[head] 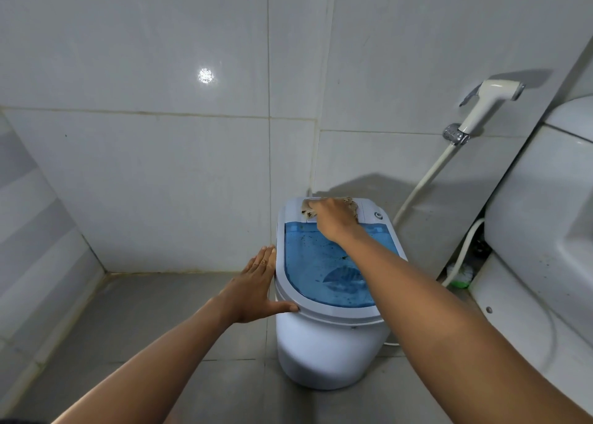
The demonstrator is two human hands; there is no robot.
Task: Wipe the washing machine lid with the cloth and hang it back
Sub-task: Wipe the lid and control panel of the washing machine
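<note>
Now R hand (333, 218) on cloth (352, 203) atop lid (321, 263), L hand (256, 288) flat at rim.

Place: home bathroom | tiled walls (134, 182) rising at 12 o'clock | spray hose (481, 109) hanging at 2 | toilet (545, 215) sitting at 3 | washing machine (327, 353) standing centre

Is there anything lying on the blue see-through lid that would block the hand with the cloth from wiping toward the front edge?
Nothing visible does. The right hand presses the beige cloth at the back; the blue translucent lid carries only dark specks.
</note>
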